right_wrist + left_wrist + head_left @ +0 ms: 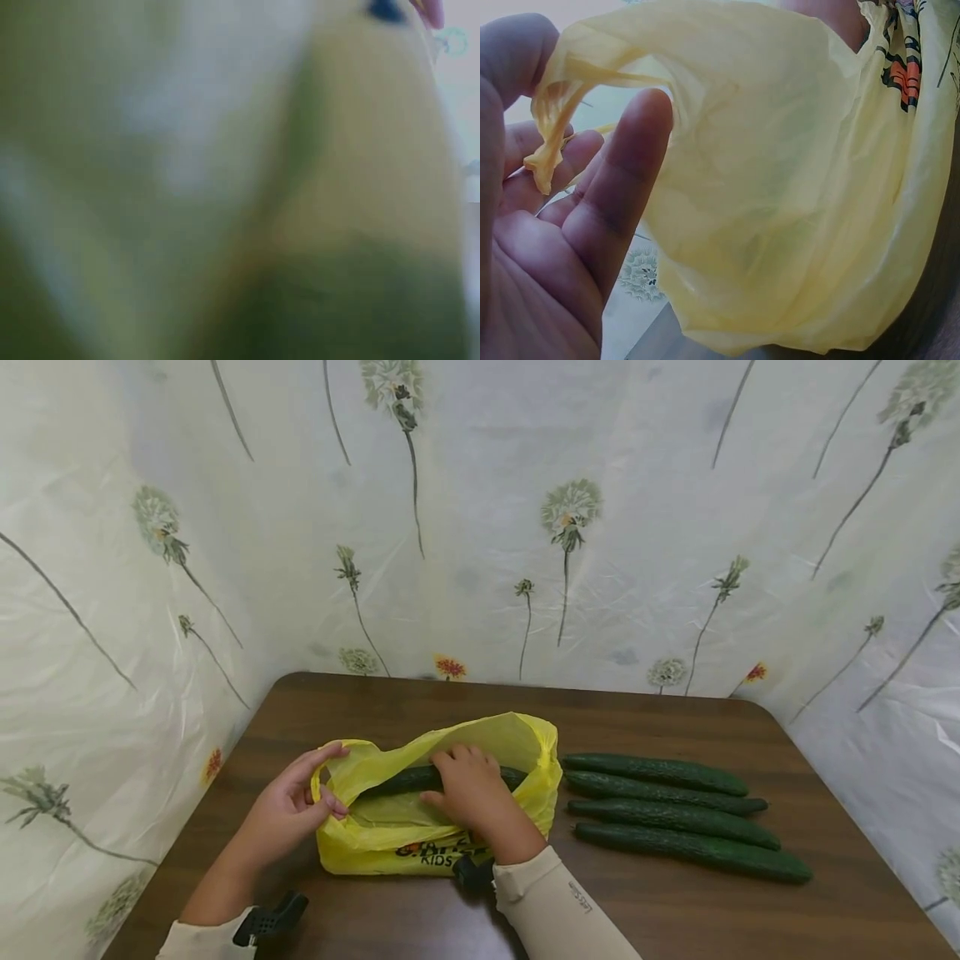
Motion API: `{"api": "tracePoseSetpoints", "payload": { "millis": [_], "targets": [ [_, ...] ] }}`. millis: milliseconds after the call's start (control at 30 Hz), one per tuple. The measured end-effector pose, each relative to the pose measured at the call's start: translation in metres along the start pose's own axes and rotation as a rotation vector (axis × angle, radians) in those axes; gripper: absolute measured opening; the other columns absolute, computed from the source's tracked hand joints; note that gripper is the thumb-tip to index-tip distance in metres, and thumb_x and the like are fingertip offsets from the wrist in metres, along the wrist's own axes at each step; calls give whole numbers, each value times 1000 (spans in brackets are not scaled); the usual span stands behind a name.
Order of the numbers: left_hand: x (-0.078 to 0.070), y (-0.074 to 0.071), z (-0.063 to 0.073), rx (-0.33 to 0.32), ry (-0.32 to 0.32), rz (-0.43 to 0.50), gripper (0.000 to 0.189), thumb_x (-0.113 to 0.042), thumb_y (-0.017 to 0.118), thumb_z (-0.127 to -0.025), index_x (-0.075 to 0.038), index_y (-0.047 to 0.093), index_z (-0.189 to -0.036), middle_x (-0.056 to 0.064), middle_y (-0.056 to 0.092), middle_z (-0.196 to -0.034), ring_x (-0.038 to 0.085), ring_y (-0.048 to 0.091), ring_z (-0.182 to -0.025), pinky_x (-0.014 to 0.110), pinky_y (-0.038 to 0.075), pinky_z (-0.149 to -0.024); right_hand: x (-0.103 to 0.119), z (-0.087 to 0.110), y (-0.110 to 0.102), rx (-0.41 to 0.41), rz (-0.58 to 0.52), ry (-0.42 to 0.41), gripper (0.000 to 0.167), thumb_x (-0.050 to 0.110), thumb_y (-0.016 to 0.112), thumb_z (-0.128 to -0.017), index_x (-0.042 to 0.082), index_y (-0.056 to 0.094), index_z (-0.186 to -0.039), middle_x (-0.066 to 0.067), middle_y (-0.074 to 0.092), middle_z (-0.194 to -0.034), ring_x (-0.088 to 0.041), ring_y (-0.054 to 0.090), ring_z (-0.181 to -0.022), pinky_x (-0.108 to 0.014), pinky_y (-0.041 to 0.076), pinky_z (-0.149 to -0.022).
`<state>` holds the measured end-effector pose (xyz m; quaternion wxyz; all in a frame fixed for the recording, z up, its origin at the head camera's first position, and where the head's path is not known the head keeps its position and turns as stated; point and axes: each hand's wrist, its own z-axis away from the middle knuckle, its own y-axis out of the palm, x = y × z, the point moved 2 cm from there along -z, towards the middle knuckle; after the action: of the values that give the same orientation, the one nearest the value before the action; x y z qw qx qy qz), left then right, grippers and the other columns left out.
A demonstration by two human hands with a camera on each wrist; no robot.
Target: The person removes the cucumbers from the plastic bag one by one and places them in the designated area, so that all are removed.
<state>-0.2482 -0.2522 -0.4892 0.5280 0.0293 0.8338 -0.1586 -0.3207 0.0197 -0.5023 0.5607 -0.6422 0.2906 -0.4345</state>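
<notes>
A yellow plastic bag [390, 847] with dark print lies open on the brown table [675, 914]. My left hand [333, 781] pinches the bag's left handle and holds the mouth up. In the left wrist view the handle strip [547, 120] runs between thumb and fingers of that hand [585, 82], with the bag [780, 195] hanging beyond. My right hand [457, 772] reaches into the bag, fingers curled over a dark green cucumber [397, 779] lying inside. The right wrist view is a yellow-green blur.
Several long cucumbers [675, 814] lie side by side on the table just right of the bag. A floral plastic sheet [570, 527] walls in the table at the back and both sides. Black wrist-camera mounts [270, 920] sit near the front edge.
</notes>
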Motion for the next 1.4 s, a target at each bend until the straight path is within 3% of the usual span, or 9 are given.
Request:
{"api": "tracePoseSetpoints", "payload": {
  "millis": [233,500,833,1400],
  "targets": [
    [3,-1,1,-1,-8,14,68,19,55,-95,1,38,-159,16,43,-152,22,73,-79,30,65,-78,-3,-2,6,22,17,32,70,66,61,-96,26,52,-153,-6,50,-153,-38,46,-141,-63,37,-111],
    [1,-1,0,-1,-8,17,68,18,55,-96,1,37,-159,19,42,-153,21,72,-80,29,65,-78,-7,-5,12,24,40,59,60,62,52,-102,28,51,-151,-6,50,-150,-33,47,-136,-58,39,-104],
    [-2,-2,-1,-2,2,17,68,19,55,-95,2,38,-158,20,42,-153,22,72,-79,26,64,-74,-9,-5,17,17,82,46,49,60,52,-103,28,55,-140,-5,55,-129,-26,47,-110,-46,32,-84],
    [-1,-5,-1,-17,16,32,69,19,55,-95,3,35,-159,17,40,-155,22,73,-83,27,64,-77,-9,3,3,27,65,13,54,60,52,-103,29,53,-147,-5,54,-138,-26,49,-118,-47,34,-87]
  ]
}}
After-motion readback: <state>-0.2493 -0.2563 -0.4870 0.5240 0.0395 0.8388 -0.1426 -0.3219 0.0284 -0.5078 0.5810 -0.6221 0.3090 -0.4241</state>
